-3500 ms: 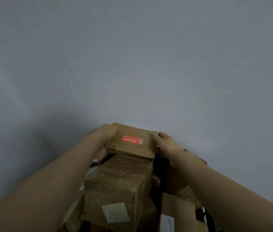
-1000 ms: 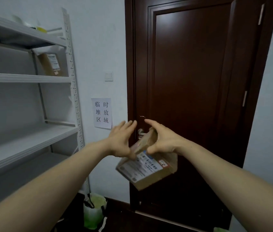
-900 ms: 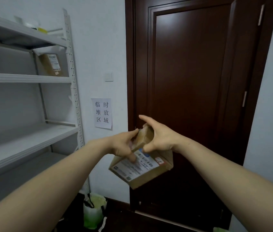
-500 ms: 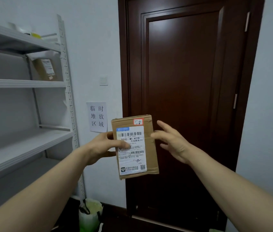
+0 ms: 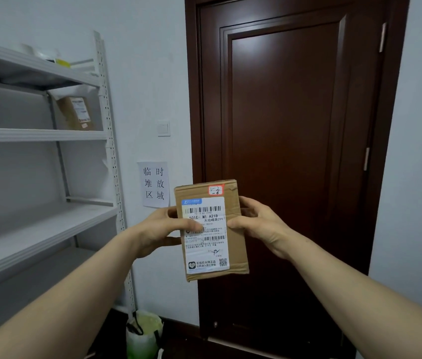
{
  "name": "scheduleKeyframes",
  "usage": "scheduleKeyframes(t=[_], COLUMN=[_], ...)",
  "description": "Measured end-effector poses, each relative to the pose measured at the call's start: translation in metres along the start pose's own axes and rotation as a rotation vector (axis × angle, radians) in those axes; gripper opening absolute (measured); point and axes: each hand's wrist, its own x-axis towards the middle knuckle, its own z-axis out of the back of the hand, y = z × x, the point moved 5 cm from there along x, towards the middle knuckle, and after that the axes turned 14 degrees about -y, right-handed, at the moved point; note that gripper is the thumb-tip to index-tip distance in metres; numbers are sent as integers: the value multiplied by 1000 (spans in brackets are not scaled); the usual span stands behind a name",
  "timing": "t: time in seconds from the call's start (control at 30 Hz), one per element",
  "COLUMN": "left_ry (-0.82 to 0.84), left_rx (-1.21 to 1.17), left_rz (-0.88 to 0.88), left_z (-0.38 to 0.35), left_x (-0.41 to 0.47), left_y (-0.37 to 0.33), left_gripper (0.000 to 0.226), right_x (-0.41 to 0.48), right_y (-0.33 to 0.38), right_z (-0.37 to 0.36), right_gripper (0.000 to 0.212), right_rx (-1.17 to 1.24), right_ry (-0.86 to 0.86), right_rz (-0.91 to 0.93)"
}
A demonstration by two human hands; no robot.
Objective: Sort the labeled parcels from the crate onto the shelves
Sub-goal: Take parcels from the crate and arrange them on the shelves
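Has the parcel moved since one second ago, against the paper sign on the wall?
Yes. The parcel rose and turned upright: it hung tilted below the paper sign; now its top is level with it.

Arms outstretched, left hand [image 5: 158, 229] and right hand [image 5: 259, 224] grip one parcel [image 5: 212, 246].

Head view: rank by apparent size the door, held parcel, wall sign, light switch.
1. dark brown wooden door
2. brown cardboard parcel, nearer the camera, so enlarged
3. white paper wall sign
4. white light switch
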Motion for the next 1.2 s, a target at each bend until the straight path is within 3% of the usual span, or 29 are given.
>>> scheduleKeyframes(t=[0.13,0.93,1.03,1.13,1.2], left_ry=[-7,-38,-62,-113,-134], left_rx=[20,28,15,-38,-47], left_rz=[11,22,28,22,19], left_z=[4,31,43,64,79], left_x=[-1,-4,-2,0,1], left_y=[1,7,8,6,5], left_gripper=[47,47,42,46,56], right_x=[-2,6,11,17,21], right_y=[-1,-8,-11,-20,-25], right_z=[-4,-29,-39,-54,-70], right_gripper=[46,30,47,98,103], right_rx=[12,45,62,64,91], right_ry=[21,24,52,110,152], right_rz=[3,-7,-31,-85,-116])
